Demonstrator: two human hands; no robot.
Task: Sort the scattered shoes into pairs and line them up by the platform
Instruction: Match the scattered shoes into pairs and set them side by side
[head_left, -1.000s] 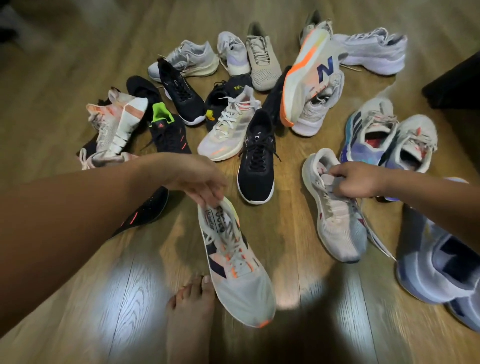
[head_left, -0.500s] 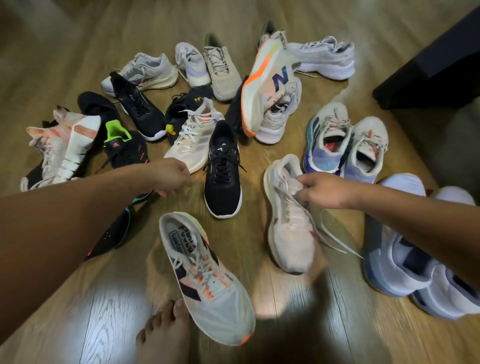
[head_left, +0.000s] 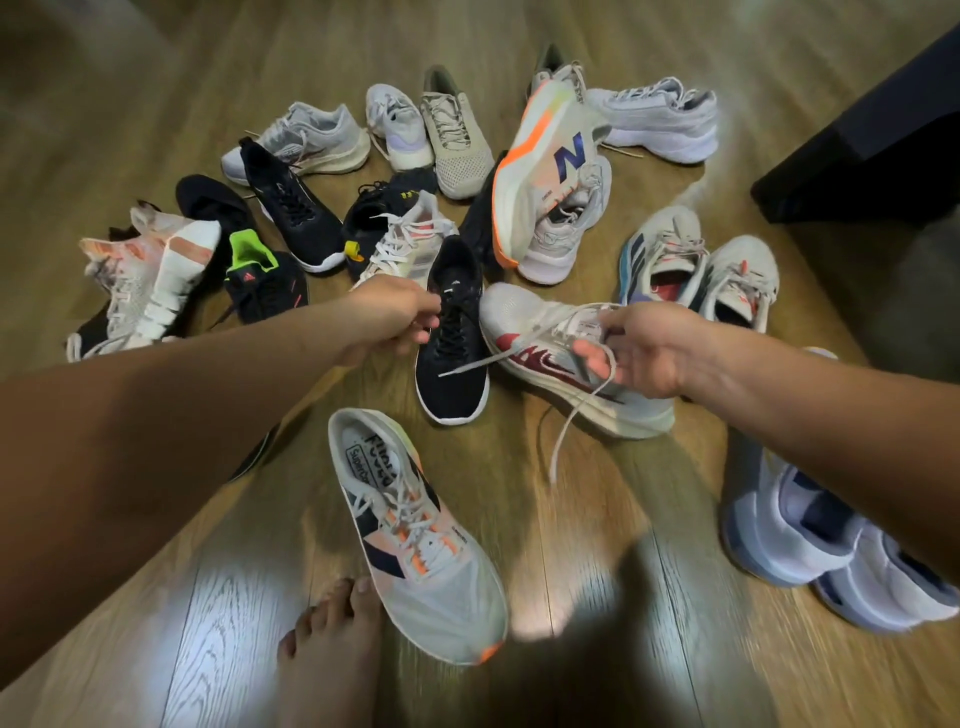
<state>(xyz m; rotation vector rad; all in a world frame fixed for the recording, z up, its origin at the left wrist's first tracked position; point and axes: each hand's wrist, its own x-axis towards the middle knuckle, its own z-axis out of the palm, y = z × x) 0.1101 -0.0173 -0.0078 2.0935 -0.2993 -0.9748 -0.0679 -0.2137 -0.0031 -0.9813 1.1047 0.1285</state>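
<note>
Right hand (head_left: 644, 353) grip: grasping the white shoe (head_left: 524, 322) at its lacing. The shoe is now rolled onto its side, red swoosh (head_left: 540, 358) showing and a lace (head_left: 574, 415) dangling; 0.5 s ago it sat flat on the floor (head_left: 156, 623). Left hand (head_left: 389, 319) has moved off toward the black shoe (head_left: 452, 374), fingers curled at its collar; can't tell if that grip has closed. Grey-orange shoe (head_left: 415, 540) lies released on the floor, beside the bare foot (head_left: 332, 649).
</note>
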